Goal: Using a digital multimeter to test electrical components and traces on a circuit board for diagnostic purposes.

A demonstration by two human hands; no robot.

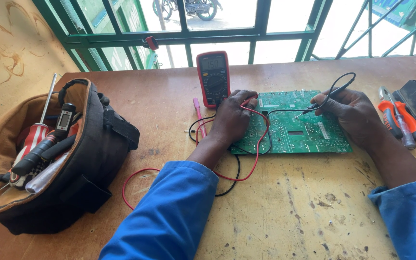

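We see the left hand (231,120) closed around the red probe (249,99), pressing it onto the left end of the green circuit board (292,129) lying flat on the worn table (285,207). The right hand (355,115) pinches the black probe (324,98), tip touching the board's middle. A red multimeter (213,78) stands just behind.

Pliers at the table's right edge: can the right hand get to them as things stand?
Probably yes. The pliers lie just right of the right hand with bare table between them and nothing on top. But that hand is shut on the black probe, so it would have to drop it first.
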